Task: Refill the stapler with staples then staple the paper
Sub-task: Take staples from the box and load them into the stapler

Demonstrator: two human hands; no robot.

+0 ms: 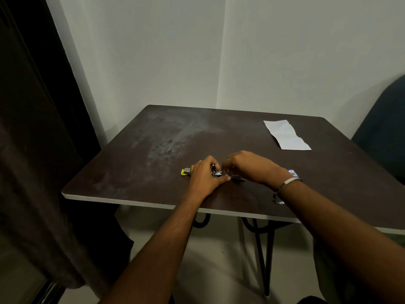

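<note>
You had open counter (135,150) to the left and far side, while the paper (286,135) lay far right and a small yellow box (185,172) sat just beside your left hand (205,179).

One desk (153,150) carries everything. On it: one stapler (219,172), metal and partly hidden, between two hands, the left hand (205,179) and the right hand (249,166). One yellow staple box (185,172) lies at nine o'clock of the stapler, one blue-and-white packet (292,172) at three o'clock, one folded paper (286,135) at two o'clock. One bangle (285,188) circles the right wrist.
</note>
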